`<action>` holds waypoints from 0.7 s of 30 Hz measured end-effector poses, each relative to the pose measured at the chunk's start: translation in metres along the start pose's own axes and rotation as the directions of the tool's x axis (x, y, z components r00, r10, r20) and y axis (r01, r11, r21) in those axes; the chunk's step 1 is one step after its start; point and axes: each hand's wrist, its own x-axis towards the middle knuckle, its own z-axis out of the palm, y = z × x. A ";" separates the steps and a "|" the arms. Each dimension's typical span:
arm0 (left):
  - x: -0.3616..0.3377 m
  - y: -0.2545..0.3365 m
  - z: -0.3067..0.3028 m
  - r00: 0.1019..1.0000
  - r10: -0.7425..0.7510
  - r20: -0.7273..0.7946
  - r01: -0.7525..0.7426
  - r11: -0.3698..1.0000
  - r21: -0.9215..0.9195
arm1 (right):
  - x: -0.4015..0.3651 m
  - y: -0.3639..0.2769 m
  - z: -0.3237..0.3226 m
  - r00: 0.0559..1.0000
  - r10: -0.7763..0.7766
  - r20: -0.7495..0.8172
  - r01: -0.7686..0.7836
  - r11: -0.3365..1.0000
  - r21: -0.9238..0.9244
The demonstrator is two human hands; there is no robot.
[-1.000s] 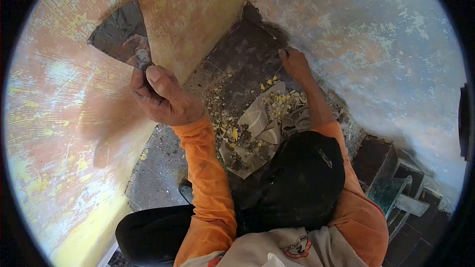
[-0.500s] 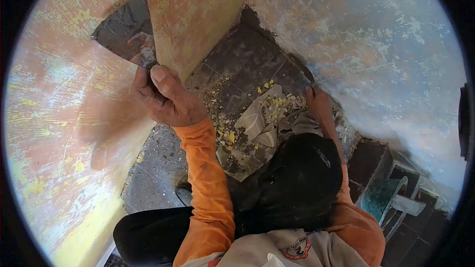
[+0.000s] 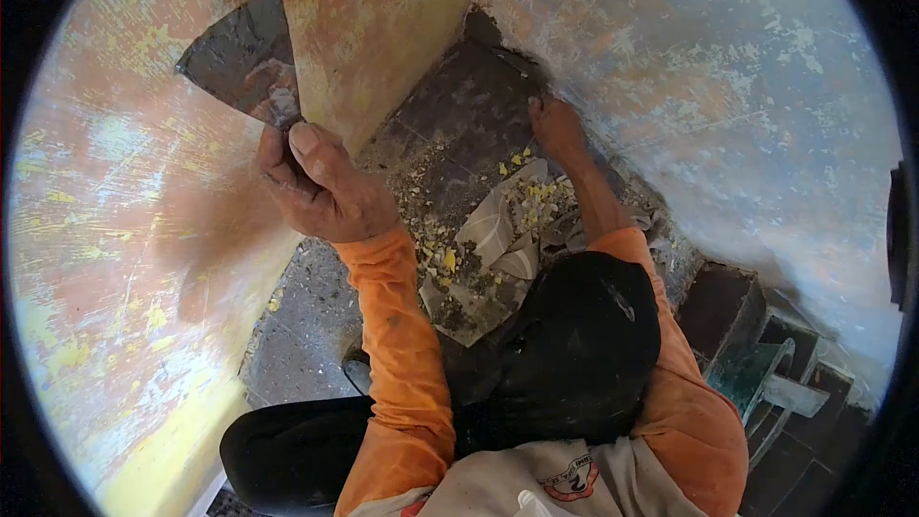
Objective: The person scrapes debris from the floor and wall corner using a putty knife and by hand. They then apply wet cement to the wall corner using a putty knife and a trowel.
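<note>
My left hand (image 3: 330, 187) is closed around the handle of a wide putty knife (image 3: 239, 53), raised beside the scraped wall on the left. Grey residue and a pale lump cover its fan-shaped blade. Down by the foot of the right wall, my right hand (image 3: 563, 134) is closed on a thin flat tool (image 3: 514, 63) that points toward the corner. Only a narrow, edge-on strip of that tool shows; its handle is hidden in the fingers. Below this hand lies a crumpled pale sheet (image 3: 488, 230) scattered with yellow and white paint flakes (image 3: 541, 196).
The peeling left wall (image 3: 124, 182) and the blotchy right wall (image 3: 708, 86) meet at the corner ahead. Dark tiles (image 3: 469, 101) with loose debris cover the floor. A green and grey object (image 3: 747, 378) stands by a tiled step (image 3: 713, 311) at right.
My right hand has moved forward along the foot of the right wall toward the corner, taking the thin tool with it. My left hand and the putty knife have barely shifted.
</note>
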 end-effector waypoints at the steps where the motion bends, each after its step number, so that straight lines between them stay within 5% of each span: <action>1: 0.002 0.000 0.001 1.000 -0.001 -0.004 0.001 1.000 0.002 | 0.002 0.002 -0.001 1.000 -0.003 0.002 0.003 1.000 -0.002; 3: 0.008 0.001 0.004 0.994 0.108 -0.035 -0.108 0.994 0.006 | 0.007 0.007 -0.006 0.996 -0.071 -0.055 0.079 0.986 0.144; 7: 0.014 0.003 0.003 0.993 0.103 -0.062 -0.104 0.995 -0.012 | -0.001 0.003 -0.022 0.993 -0.103 -0.063 0.110 0.988 0.108; 9: 0.014 0.001 0.002 0.991 0.107 -0.084 -0.109 0.994 -0.014 | -0.023 -0.003 -0.030 0.948 -0.134 -0.288 0.179 0.975 0.135; 13: 0.007 -0.004 0.004 0.996 0.071 -0.055 -0.073 0.997 -0.028 | -0.037 -0.014 -0.044 0.977 -0.063 -0.202 0.111 0.965 0.237; 18: -0.002 0.000 0.002 0.999 -0.036 -0.006 0.036 0.999 -0.023 | 0.004 -0.011 -0.009 0.993 -0.105 0.047 0.100 0.990 0.103; 21: -0.002 -0.002 0.007 0.997 0.062 -0.037 -0.061 0.998 0.030 | 0.014 -0.017 0.002 0.994 -0.110 0.027 0.107 0.992 0.069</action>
